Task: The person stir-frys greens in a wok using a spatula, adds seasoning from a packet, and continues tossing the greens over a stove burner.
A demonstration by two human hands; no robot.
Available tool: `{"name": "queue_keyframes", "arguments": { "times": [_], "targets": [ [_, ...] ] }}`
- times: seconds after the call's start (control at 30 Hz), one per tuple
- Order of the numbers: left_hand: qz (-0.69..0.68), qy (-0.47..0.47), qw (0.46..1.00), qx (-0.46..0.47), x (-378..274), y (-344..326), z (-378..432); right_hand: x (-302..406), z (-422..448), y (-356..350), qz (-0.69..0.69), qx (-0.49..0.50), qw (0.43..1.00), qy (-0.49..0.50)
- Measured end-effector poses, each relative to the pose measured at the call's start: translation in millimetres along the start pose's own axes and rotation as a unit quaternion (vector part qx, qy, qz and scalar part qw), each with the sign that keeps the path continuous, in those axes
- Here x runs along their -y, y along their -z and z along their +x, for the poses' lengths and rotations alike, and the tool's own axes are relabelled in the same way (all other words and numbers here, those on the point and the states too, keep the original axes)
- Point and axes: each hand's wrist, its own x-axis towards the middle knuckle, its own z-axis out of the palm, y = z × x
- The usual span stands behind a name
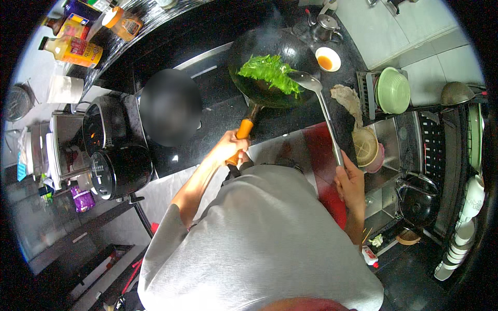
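My left hand (232, 147) grips the orange handle (244, 129) of a dark wok (280, 42) on the stove. Chopped leafy greens (268, 72) lie heaped in the middle of the wok, bright green. In my right hand (350, 177) is the long handle of a metal wok spatula (326, 112). Its blade (309, 81) reaches over the wok's right rim, against the right end of the greens. Faint steam seems to rise at the far side of the wok.
Right of the wok stand a white bowl (332, 54) of orange-brown liquid, a metal pot (326, 29) with a spout, and a crumpled cloth (344, 102). Green basins (393, 91) and a sink (383, 149) with a strainer basket (365, 145) lie farther right. Black cookers (124, 171) stand left.
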Motion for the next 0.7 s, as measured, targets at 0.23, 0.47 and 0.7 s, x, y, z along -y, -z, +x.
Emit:
{"name": "queue_keyframes", "arguments": {
  "times": [0.23,0.47,0.7],
  "targets": [
    [-0.018,-0.01,1.0,0.016,17.9,1.9,17.5,7.1,98.9,-62.5,-0.225,-0.001,0.965,0.132],
    [-0.036,-0.005,0.998,-0.056,53.5,-15.4,51.8,-0.8,148.4,-89.8,-0.336,0.095,0.924,0.157],
    [-0.073,-0.04,0.995,-0.063,57.1,-34.2,52.4,18.5,159.4,-83.0,-0.272,0.12,0.945,0.135]
  ]
}}
